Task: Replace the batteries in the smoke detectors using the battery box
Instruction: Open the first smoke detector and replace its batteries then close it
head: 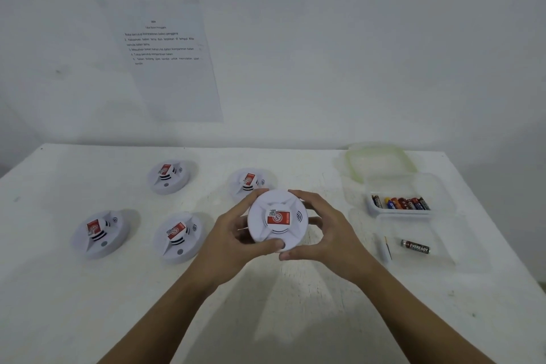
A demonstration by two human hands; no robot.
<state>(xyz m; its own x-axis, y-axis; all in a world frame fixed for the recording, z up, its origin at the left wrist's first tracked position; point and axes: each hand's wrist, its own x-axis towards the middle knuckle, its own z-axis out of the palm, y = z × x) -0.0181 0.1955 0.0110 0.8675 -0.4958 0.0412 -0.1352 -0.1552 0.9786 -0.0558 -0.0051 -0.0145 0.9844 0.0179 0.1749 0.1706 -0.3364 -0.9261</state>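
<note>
The left hand [233,233] and the right hand [328,230] both hold one white smoke detector [277,220] over the middle of the counter [295,319]. Its sticker is red. Four more detectors [178,236] sit from 9 to 12 o'clock, so there are five. At 3 o'clock, the clear battery box [443,189] holds a row of batteries [400,203], too small to count. One loose battery [415,246] at 4 o'clock says "EVEREADY".

I see smooth white plastic on the gripped smoke detector [277,219]. Right of it, the battery box [413,183] is clear plastic.
</note>
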